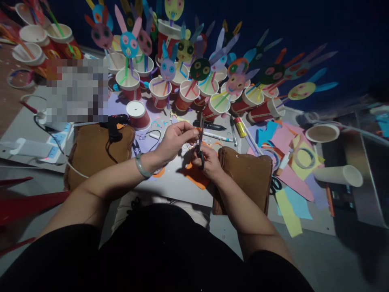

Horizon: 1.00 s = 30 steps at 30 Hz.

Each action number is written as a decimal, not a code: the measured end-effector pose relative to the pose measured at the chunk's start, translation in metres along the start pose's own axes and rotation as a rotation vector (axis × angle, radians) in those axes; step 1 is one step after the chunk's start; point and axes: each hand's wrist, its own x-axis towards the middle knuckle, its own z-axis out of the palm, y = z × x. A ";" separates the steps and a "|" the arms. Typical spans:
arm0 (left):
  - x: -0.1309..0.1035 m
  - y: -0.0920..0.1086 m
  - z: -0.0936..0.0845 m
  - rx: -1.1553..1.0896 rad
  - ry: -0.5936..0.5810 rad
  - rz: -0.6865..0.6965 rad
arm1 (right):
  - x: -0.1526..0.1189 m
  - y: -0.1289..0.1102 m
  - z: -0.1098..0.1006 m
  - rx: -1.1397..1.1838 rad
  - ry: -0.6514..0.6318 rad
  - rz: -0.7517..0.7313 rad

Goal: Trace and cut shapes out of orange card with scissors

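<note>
Over the middle of the table my right hand (209, 162) grips a pair of scissors (200, 140), blades pointing up and away from me. Just left of the blades, my left hand (176, 142) pinches a small piece of orange paper (199, 130), partly covered by the fingers. A larger orange sheet (197, 175) lies on the table below my right hand. Behind my hands are a black marker (212, 125) and a white pen (217, 136). Small snips (139, 151) with dark handles lie to the left of my left hand.
Several red-and-white paper cups (159, 93) with paper rabbit heads on straws stand along the back. Brown cushions (246, 178) flank my forearms. A black glue gun (113, 129) rests at left with a cable. Coloured paper (288, 150) and a tape roll (304, 157) lie at right.
</note>
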 end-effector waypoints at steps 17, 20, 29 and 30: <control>0.000 0.002 -0.002 0.064 -0.009 0.064 | 0.000 -0.008 -0.001 -0.020 0.001 0.020; -0.001 0.004 -0.001 0.067 0.003 0.062 | 0.000 -0.007 -0.001 -0.025 0.006 0.009; 0.000 0.006 0.000 0.080 0.011 0.070 | 0.001 -0.007 -0.001 -0.032 0.005 -0.015; 0.000 0.006 0.000 0.080 0.012 0.068 | 0.001 -0.007 -0.001 -0.031 0.006 -0.011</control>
